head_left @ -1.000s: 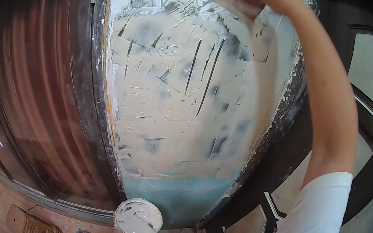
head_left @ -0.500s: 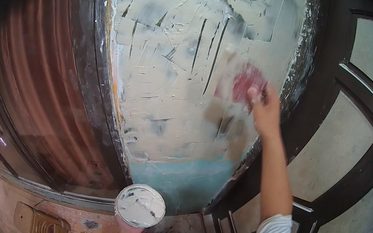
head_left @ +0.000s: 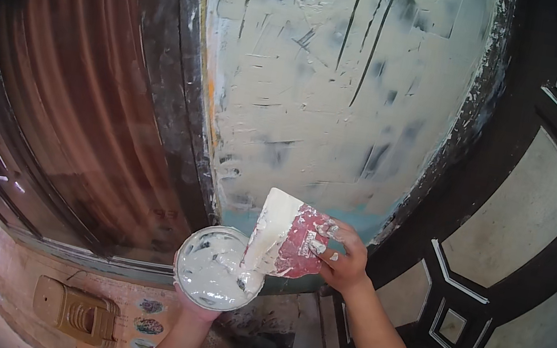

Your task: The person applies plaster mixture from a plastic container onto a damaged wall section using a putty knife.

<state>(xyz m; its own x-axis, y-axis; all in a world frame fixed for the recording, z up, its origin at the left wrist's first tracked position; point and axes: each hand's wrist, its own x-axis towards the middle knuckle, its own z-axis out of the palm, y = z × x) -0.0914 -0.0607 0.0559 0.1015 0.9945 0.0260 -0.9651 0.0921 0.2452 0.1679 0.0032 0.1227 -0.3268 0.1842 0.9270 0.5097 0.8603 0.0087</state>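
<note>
My left hand holds a round tub of wet white paste from beneath, low in the middle; its fingers are mostly hidden by the tub. My right hand grips a red plastic putty scraper, its fingers smeared with white. The scraper's edge, coated thickly with paste, is over the right side of the tub, at the rim. Beyond both hands stands a wall panel covered in rough off-white filler, with dark streaks and patches and a teal band low down.
A dark-framed glass panel with a brown curtain behind it is at the left. A dark door with pale insets stands at the right. A tan plastic stool lies or stands at the lower left, on a printed sheet.
My right hand has come down from high on the wall panel to the tub with the scraper. The tub in my left hand sits higher in the picture.
</note>
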